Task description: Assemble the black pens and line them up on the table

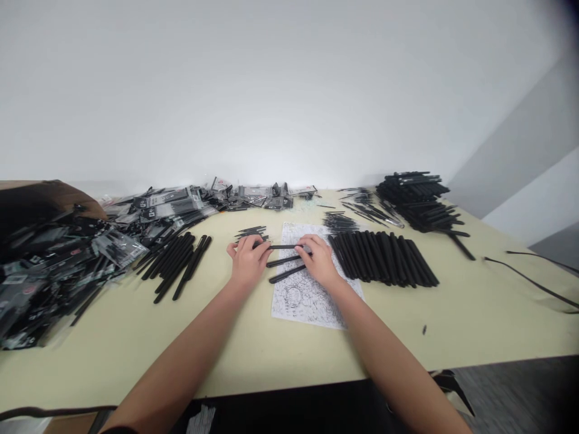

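Observation:
My left hand (248, 258) and my right hand (320, 258) are both closed on the ends of one black pen (283, 246), held level just above a printed sheet of paper (304, 295). Two more black pens (286, 268) lie on that sheet between my hands, under the held one. A few thin black refills (251, 232) lie just beyond my left hand.
A neat row of black pens (384, 258) lies to the right, a stacked heap (418, 199) behind it. Loose pens (178, 265) and packaged pens (58, 259) spread left, by a brown box (40, 196). A black cable (527, 278) runs at far right. The table's front edge (289, 377) is near me.

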Demonstrator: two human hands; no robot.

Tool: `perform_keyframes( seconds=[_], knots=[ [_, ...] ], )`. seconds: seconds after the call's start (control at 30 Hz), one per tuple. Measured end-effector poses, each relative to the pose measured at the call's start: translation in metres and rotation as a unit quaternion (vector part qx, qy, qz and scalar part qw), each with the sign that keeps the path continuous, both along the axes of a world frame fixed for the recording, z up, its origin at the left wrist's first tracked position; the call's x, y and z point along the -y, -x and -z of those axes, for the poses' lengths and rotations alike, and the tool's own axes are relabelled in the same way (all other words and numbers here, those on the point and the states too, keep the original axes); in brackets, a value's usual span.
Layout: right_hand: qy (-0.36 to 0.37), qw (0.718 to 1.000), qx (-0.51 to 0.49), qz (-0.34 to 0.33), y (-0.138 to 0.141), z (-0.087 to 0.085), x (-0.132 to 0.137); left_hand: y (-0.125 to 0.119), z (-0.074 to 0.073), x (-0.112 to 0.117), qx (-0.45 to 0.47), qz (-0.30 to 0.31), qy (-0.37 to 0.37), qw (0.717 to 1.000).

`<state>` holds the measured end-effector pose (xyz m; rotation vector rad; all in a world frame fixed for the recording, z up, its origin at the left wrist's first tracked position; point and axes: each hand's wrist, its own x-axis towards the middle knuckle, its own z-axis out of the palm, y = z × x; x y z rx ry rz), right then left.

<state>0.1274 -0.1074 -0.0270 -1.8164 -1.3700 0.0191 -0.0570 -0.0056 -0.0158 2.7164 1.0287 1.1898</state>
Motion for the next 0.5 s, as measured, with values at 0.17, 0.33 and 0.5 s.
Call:
perform_keyframes(
  seconds=[0.17, 0.33, 0.5],
  knots=[
    [-0.004, 1.000, 0.019, -0.007, -0.0004, -0.0022, 0.0026, -0.0002, -0.0021, 0.0010, -0.021, -0.004, 0.027, 0.999],
    [0.002, 0.999, 0.034, -0.005, -0.0002, -0.0006, 0.0033, -0.0004, -0.0043, 0.0016, -0.036, 0.007, 0.038, 0.999],
    [0.006, 0.999, 0.044, -0.012, 0.0000, 0.0016, 0.0015, -0.0004, -0.0064, 0.0032, -0.044, 0.013, 0.044, 0.998]
  ],
)
